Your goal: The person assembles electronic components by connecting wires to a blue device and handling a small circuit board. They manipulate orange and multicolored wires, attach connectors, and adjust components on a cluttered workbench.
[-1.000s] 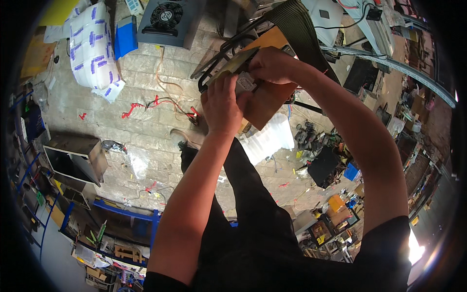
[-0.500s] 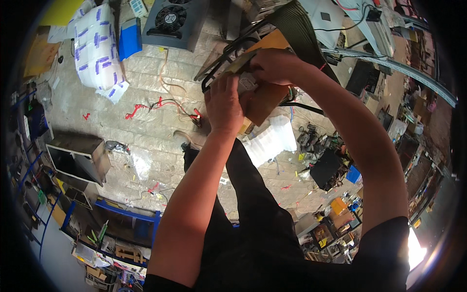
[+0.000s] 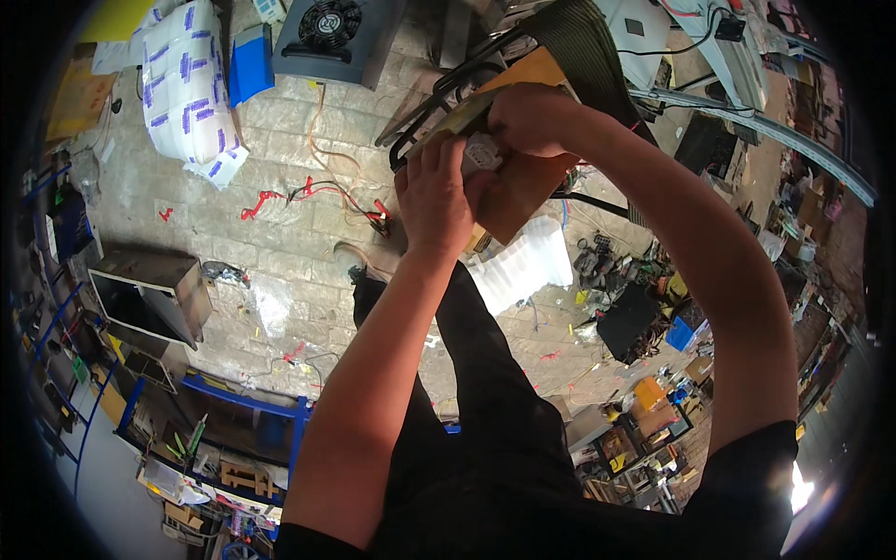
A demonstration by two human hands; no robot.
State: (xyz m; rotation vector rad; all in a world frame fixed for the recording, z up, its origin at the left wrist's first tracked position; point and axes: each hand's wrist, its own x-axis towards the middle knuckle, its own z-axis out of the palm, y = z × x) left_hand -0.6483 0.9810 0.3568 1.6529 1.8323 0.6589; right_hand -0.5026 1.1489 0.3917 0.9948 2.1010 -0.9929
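An open cardboard box [image 3: 528, 198] sits on a black-framed chair [image 3: 586, 45] with a dark ribbed back, in front of me. My left hand [image 3: 437, 198] grips the box's left side, fingers over the outside and thumb at the opening. A small pale block-like item [image 3: 483, 152] shows in the opening, between my two hands. My right hand [image 3: 534, 119] is curled closed at the box's far right part, close to the pale item. Its fingertips point into the box, and whatever they hold is hidden.
White padded packaging [image 3: 523, 266] lies under the chair's near side. Red-clipped cables [image 3: 322, 194] stretch over the floor to the left. A grey fan unit [image 3: 338, 42], a wrapped white bundle [image 3: 191, 89] and a metal cabinet [image 3: 154, 297] stand around. Cluttered parts [image 3: 630, 322] lie right.
My right hand has shifted slightly down and right, its elbow outward. The pale item shows more fully in the box opening. My left hand keeps its hold on the box.
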